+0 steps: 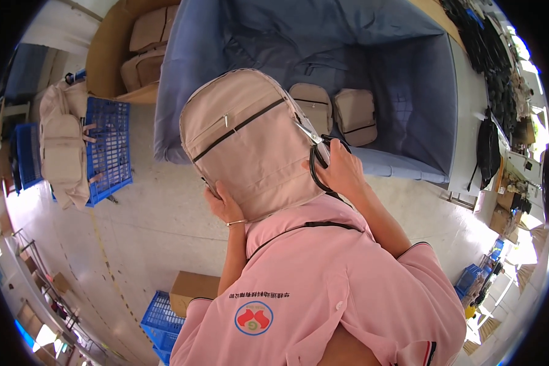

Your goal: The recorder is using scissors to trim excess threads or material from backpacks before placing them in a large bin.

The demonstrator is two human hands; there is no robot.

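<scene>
A beige backpack (259, 155) with a dark zipper line across its front is held up before me, tilted, its top toward the large blue-lined bin. My left hand (226, 205) grips its lower left side, thumb on the front and the other fingers hidden behind. In my right hand (343, 171) is a pair of scissors (314, 139) with black handles. Their silver blades lie against the backpack's upper right edge, and the right fingers also rest near its side.
Two more beige backpacks (355, 116) lie inside the blue-lined bin (402, 161) ahead. At the far left stands a cardboard box (104, 70) with bags in it. Beige bags hang on a blue crate (108, 146). A small carton (192, 291) sits on blue crates behind left.
</scene>
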